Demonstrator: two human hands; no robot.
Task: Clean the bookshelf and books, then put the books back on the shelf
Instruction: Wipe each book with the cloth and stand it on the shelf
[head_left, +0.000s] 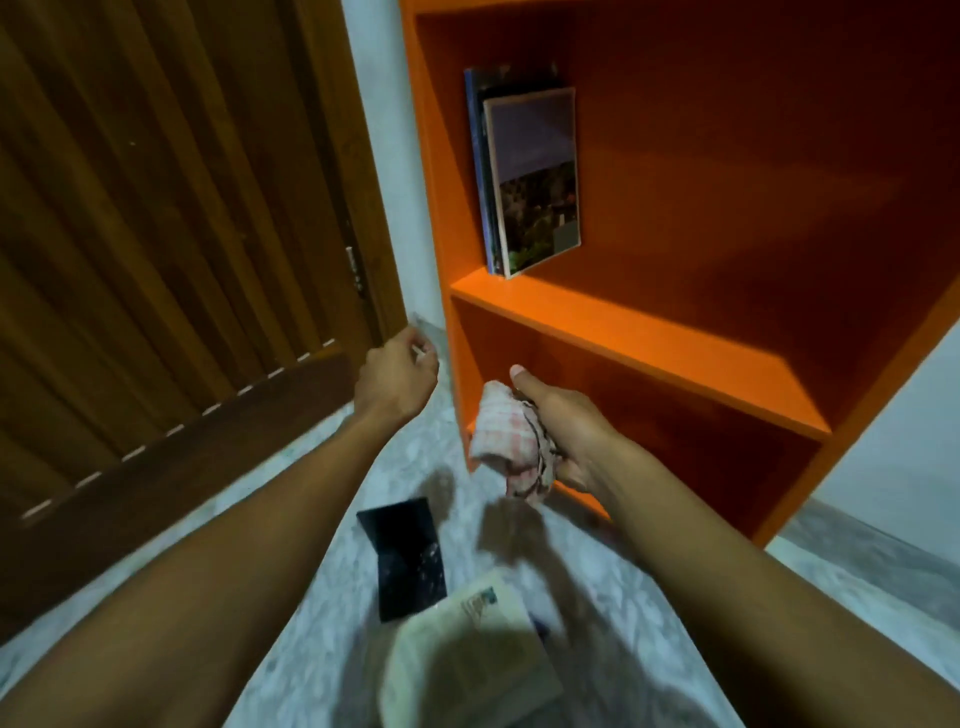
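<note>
An orange bookshelf (649, 338) stands ahead on the right. A few books (530, 176) lean against the left wall of its upper compartment. My right hand (566, 431) grips a crumpled checked cloth (511, 436) in front of the lower compartment's left edge. My left hand (397, 376) hovers left of the shelf with fingers curled and nothing visible in it. On the floor below lie a black book (408, 556) and a pale book (467, 649), the pale one partly in shadow.
A brown wooden door (171, 234) fills the left side, close to the shelf. A narrow strip of white wall (384, 156) separates them. The floor (322, 545) is grey marbled tile. More white wall shows at the far right.
</note>
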